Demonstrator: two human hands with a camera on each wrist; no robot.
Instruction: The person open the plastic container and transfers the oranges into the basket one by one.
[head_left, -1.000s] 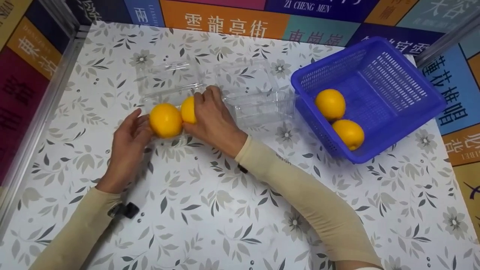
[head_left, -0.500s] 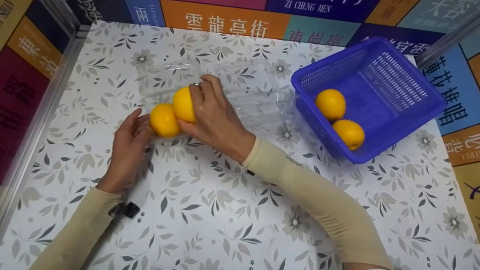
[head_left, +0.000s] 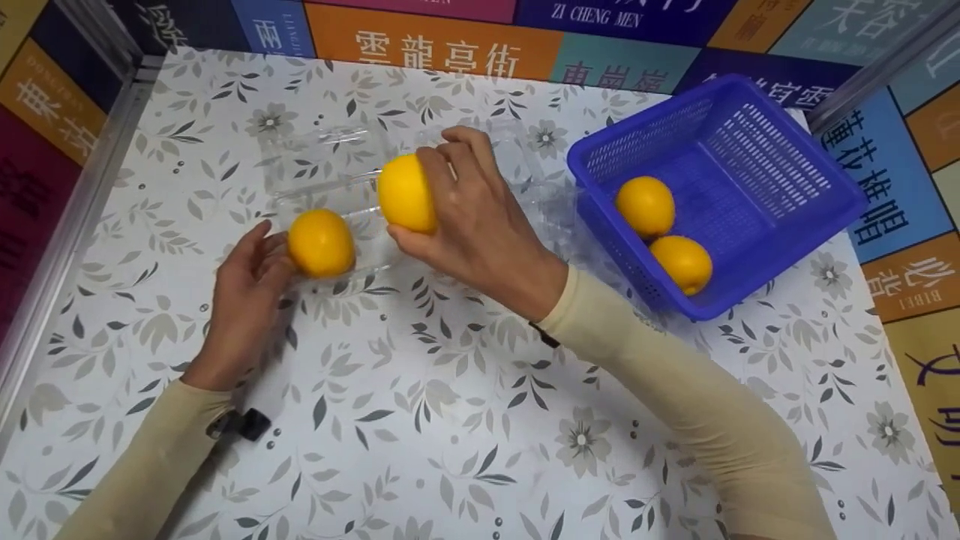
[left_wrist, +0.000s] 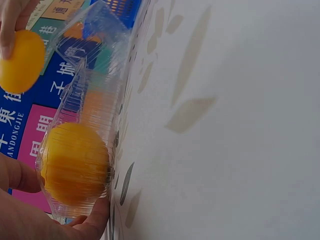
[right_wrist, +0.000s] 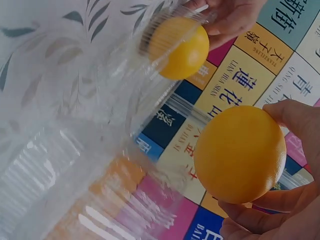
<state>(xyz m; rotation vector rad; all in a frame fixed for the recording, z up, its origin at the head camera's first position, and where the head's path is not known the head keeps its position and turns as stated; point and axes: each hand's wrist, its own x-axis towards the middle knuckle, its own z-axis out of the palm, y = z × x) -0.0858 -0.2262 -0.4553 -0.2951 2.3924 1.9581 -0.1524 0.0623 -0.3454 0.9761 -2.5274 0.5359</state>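
Observation:
My right hand holds an orange between thumb and fingers, raised over the clear plastic clamshell box. A second orange sits in the left end of that box; its ribbed wall shows in front of the fruit in the left wrist view. My left hand grips the box's left end, fingers and thumb on either side of the wall beside this orange. The box's open lid lies behind it. In the right wrist view the held orange is well apart from the boxed one.
To the right stands a blue plastic basket with two oranges at its left side. Another open clear box lies between it and my right hand, partly hidden. Panels with printed characters border the flower-patterned table.
My right hand has lifted its orange up and moved it right, away from the other orange. The left hand stays at the box's left end. The head view has shifted slightly.

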